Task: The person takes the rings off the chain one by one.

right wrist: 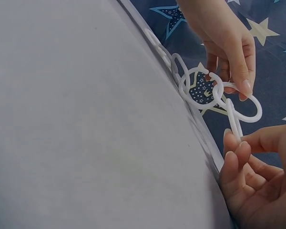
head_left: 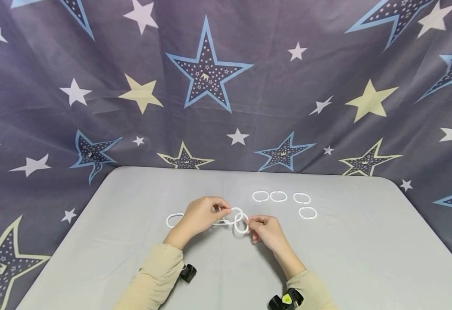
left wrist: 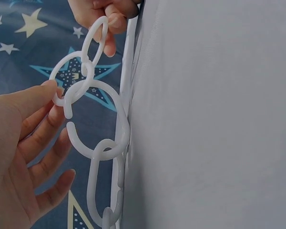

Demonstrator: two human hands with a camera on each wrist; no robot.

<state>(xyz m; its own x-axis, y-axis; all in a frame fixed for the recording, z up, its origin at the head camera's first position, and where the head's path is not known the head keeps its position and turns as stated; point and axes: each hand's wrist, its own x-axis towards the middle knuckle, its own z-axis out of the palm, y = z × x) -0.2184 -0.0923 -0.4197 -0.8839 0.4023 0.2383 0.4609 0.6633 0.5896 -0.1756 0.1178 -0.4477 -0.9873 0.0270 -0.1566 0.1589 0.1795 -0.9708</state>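
Several white plastic chain links are joined into a chain between the two hands. My left hand (head_left: 204,212) pinches one white link (left wrist: 57,71) between thumb and index finger, its other fingers spread below. At the chain's right end, my right hand (head_left: 266,230) pinches the end link (right wrist: 235,124) between thumb and fingertips. That end link passes through the link in the left hand. An open-gapped link (left wrist: 121,112) hangs from the left-held link, with a further link (left wrist: 92,183) looped through it. In the head view, the left hand hides part of the chain.
Loose white links lie at the back right of the grey table (head_left: 365,258): one link (head_left: 260,196), a second beside it (head_left: 278,196), and two more at right (head_left: 301,198). Another white link (head_left: 174,220) shows left of the left hand. A starry curtain (head_left: 226,86) hangs behind.
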